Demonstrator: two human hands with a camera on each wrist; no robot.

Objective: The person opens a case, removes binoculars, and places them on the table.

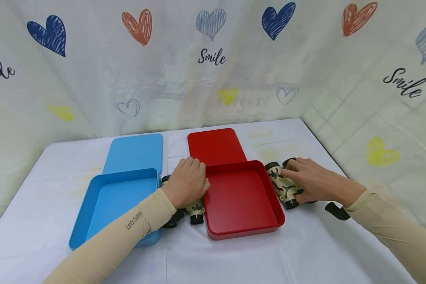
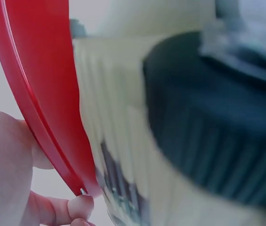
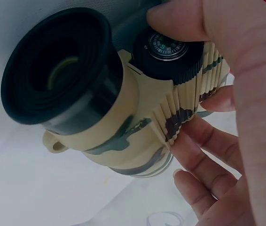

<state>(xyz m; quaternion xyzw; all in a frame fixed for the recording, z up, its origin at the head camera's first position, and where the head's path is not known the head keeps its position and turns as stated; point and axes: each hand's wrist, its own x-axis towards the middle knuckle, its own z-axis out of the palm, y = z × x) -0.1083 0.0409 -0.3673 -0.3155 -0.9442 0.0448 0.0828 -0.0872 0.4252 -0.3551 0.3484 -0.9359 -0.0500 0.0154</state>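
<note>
My left hand (image 1: 189, 179) pinches the rim of an open red box (image 1: 245, 197) near its back left corner; thumb and fingers show at the red wall (image 2: 34, 89) in the left wrist view. Under that hand, between the red box and a blue one, lies a pair of camouflage binoculars (image 1: 197, 209), partly hidden by my wrist and close before the left wrist camera. To the right of the red box, my right hand (image 1: 314, 179) grips a second pair of camouflage binoculars (image 1: 282, 183), thumb beside its compass dial (image 3: 168, 46) and fingers beneath the ribbed side.
The open blue box (image 1: 124, 197) stands at left, its inside bare, with a flat blue lid (image 1: 135, 152) behind it. A red lid (image 1: 216, 146) lies behind the red box. A black curved piece (image 1: 337, 211) shows by my right sleeve. A printed curtain (image 1: 163, 79) hangs behind the table.
</note>
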